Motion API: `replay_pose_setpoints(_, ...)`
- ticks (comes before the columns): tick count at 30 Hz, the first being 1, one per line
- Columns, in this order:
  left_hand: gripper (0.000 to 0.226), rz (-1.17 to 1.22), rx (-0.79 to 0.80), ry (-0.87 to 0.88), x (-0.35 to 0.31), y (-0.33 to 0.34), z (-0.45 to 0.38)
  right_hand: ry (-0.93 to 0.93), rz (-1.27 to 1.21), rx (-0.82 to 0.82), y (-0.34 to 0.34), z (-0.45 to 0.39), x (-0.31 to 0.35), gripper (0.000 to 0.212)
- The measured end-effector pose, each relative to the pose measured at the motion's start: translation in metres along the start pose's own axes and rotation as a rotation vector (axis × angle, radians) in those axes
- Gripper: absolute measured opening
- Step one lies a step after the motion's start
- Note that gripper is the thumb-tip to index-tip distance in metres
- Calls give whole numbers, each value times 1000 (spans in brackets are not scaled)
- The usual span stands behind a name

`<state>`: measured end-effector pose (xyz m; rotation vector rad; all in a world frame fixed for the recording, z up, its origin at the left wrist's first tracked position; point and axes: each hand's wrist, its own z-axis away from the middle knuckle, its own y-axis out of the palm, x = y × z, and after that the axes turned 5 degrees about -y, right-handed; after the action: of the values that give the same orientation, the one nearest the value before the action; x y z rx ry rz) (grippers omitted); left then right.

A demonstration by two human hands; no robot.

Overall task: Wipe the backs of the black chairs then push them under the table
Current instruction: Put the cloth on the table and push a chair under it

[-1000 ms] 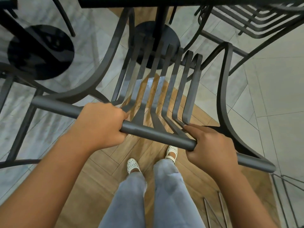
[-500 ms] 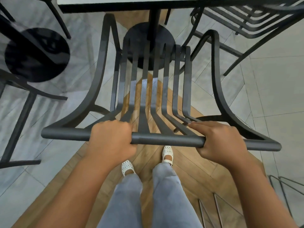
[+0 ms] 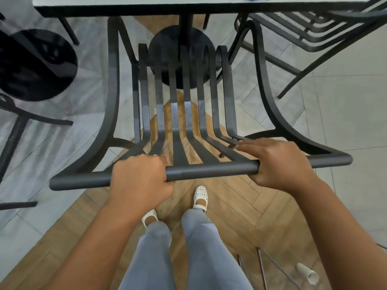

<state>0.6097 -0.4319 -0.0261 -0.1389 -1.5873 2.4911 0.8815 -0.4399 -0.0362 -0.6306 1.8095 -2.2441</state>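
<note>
We take the black chair (image 3: 180, 122) in front of us as our landmark. Far to its left a round black base (image 3: 35, 65) of another table stands on the grey tiled floor (image 3: 343, 114), with dark legs of a neighbouring chair (image 3: 12, 135) near it. On the left part of the chair's top rail (image 3: 211, 170) our left hand (image 3: 139, 181) has a clenched grip, fingers curled over the bar. The slatted seat runs forward from the rail, its front end under the near edge of the table (image 3: 188, 5), whose pedestal base (image 3: 180, 59) shows through the slats. Below the rail we see our legs in light trousers and white shoes (image 3: 200, 196) on a wooden floor strip. On the right part of the rail our right hand (image 3: 278, 164) grasps the bar, thumb beneath and fingers laid over the slat ends. Further right a second black chair (image 3: 314, 30) is tucked partly beneath the table.
</note>
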Motion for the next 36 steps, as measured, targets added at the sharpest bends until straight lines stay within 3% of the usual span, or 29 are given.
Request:
replay_pose_setpoints(14, 34, -62, -115, -36, 10, -24, -49, 3, -11, 2, -12, -48, -22, 47)
replay_pose_setpoints(36, 35, -93, -37, -115, -3, -53, -105, -36, -39, -76, -26, -87, -65, 44)
